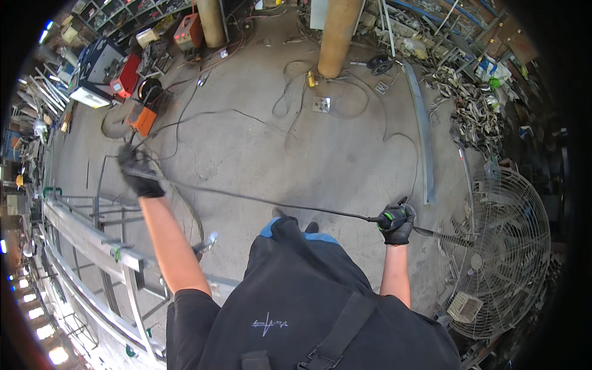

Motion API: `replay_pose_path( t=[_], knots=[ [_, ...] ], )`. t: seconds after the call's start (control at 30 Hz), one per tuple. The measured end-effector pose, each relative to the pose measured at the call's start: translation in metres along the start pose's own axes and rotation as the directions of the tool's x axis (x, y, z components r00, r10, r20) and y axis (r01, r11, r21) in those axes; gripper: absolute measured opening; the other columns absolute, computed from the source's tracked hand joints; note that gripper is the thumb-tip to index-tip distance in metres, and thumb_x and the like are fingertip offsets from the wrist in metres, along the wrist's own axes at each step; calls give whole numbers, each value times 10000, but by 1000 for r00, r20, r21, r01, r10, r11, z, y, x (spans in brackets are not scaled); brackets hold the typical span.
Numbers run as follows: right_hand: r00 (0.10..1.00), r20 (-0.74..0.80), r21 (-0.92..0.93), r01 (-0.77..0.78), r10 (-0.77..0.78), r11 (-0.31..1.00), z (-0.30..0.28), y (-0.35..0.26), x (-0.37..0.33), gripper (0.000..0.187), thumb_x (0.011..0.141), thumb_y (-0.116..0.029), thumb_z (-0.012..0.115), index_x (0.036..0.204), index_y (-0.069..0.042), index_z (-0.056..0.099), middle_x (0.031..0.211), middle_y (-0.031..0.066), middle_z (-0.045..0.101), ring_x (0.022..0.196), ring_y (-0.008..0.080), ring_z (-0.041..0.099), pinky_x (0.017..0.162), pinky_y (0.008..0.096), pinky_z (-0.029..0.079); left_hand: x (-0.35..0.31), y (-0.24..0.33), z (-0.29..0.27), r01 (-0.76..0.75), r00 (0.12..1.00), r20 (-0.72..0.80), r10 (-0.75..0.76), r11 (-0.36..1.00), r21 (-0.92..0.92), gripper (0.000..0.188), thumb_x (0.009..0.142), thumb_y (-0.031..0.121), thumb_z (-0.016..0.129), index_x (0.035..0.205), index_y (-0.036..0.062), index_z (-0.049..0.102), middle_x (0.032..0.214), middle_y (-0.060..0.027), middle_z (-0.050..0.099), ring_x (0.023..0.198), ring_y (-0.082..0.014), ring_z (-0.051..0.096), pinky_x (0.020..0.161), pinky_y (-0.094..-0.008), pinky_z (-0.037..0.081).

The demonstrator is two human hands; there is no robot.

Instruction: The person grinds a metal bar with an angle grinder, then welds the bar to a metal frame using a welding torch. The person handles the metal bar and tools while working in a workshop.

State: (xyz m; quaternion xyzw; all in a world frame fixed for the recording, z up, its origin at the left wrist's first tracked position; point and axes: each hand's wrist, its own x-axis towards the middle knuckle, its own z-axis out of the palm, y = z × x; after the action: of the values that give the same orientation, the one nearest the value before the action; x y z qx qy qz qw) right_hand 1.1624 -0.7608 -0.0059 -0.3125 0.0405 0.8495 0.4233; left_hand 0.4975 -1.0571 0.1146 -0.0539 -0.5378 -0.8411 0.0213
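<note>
Through the head view I see my gloved hands well apart above the concrete floor (246, 163). My right hand (396, 223) is clamped around a black-and-green corded tool (385, 219), mostly hidden by the glove. From it a black cable (271, 202) stretches across in front of me to my left hand (142, 172), which is blurred; I cannot tell whether its fingers are closed.

Close on my right stands a large round wire fan guard (493, 259), and beyond my right hand a long steel channel (419, 132) lies on the floor. A galvanised metal frame (92, 231) crowds my left forearm. Ahead, an orange box-shaped machine (142, 119) sits past my left hand; loose cable loops (351, 115) lie around a square metal plate (321, 104) near a thick column (337, 40). Scrap strips (478, 117) are heaped at the right.
</note>
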Motion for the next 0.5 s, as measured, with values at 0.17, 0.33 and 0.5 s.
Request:
replay_pose_path(
  t=[0.17, 0.33, 0.5],
  knots=[
    [986, -111, 54, 135, -128, 989, -19, -23, 50, 303, 892, -409, 598, 912, -107, 606, 758, 39, 609, 680, 218, 598, 672, 378, 546, 104, -14, 17, -714, 684, 369, 629, 473, 517, 576, 962, 216, 647, 1462, 26, 433, 1446, -140, 499, 1366, -311, 458, 1076, -483, 463],
    [880, -331, 102, 393, -342, 914, -59, -42, 100, 250, 885, -349, 622, 888, -101, 648, 833, 66, 692, 768, 232, 663, 759, 393, 578, 207, -92, 22, -597, 767, 317, 558, 440, 671, 492, 940, 166, 648, 1339, -96, 530, 1428, -249, 510, 1331, -411, 473, 1073, -492, 451],
    [802, -466, 165, 493, -373, 854, -64, -61, 138, 345, 880, -373, 566, 1022, -78, 673, 980, 116, 716, 902, 278, 688, 830, 428, 578, 326, -137, 142, -298, 949, -18, 315, 914, 277, 421, 963, 173, 637, 1291, -84, 576, 1398, -236, 543, 1298, -360, 513, 1055, -468, 463]
  ],
)
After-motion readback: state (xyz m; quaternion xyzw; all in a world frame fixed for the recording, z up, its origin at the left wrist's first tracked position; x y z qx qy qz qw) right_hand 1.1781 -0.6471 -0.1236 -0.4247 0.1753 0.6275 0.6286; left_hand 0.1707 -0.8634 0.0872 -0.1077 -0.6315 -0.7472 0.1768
